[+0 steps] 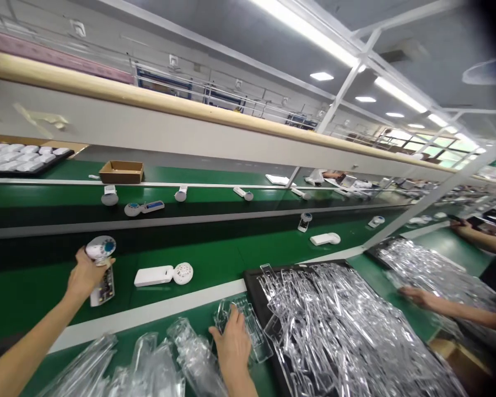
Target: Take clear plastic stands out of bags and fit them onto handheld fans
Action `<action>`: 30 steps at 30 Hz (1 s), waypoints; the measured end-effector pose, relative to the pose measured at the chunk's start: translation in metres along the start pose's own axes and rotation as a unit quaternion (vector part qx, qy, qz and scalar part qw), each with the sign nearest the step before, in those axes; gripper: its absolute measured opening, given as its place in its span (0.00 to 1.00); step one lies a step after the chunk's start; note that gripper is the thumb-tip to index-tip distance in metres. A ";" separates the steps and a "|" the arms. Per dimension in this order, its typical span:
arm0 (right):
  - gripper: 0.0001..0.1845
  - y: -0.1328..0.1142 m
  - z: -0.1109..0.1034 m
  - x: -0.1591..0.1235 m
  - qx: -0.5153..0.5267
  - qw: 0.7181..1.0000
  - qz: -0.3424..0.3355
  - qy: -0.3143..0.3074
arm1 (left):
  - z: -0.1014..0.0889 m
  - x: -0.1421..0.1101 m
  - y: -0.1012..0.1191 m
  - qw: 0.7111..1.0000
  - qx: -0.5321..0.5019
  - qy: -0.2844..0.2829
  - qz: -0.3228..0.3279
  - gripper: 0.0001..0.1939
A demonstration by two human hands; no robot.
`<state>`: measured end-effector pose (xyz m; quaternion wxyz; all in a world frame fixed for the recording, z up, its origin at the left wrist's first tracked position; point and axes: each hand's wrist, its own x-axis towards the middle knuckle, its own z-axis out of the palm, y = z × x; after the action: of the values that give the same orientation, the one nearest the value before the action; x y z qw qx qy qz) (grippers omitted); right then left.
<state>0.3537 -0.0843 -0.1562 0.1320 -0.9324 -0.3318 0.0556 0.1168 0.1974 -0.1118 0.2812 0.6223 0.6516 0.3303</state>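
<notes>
White handheld fan (100, 248) sits clamped in the left hand (86, 274), one clear blister (257, 342) in the right hand (231, 344).

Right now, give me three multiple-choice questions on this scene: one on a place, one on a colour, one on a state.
1. Where is the right hand?
A. On a cardboard box
B. On a clear plastic blister
C. On a white device

2. What colour is the belt nearest the hands?
A. Green
B. Red
C. Blue

3. What state is the far cardboard box in?
A. Taped shut
B. Crushed flat
C. Open at the top

1: B, the hand rests on the blister.
2: A, the belt shows green around the white devices.
3: C, its brown inside shows.
</notes>
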 end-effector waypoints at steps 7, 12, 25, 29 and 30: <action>0.26 -0.003 0.016 -0.009 0.017 0.998 0.015 0.064 | 0.076 -0.044 0.010 0.889 0.187 -0.218 0.358 0.34; 0.16 0.029 0.012 0.000 0.265 0.960 0.070 0.060 | 0.116 -0.063 0.014 0.845 0.264 -0.263 0.383 0.31; 0.26 -0.051 -0.094 -0.028 0.323 0.940 -0.109 0.009 | 0.043 -0.153 0.142 0.655 -0.622 -0.391 -0.178 0.19; 0.27 -0.060 -0.096 -0.034 0.247 0.962 -0.113 0.038 | 0.042 -0.176 0.146 0.620 -0.633 -0.428 -0.179 0.17; 0.27 -0.060 -0.094 -0.035 0.228 0.966 -0.112 0.053 | 0.041 -0.180 0.146 0.617 -0.633 -0.430 -0.182 0.17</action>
<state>0.3080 -0.0812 -0.0484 0.3639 -0.8361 -0.4053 0.0652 0.2520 0.0227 -0.0309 0.9078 0.2297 0.1853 0.2980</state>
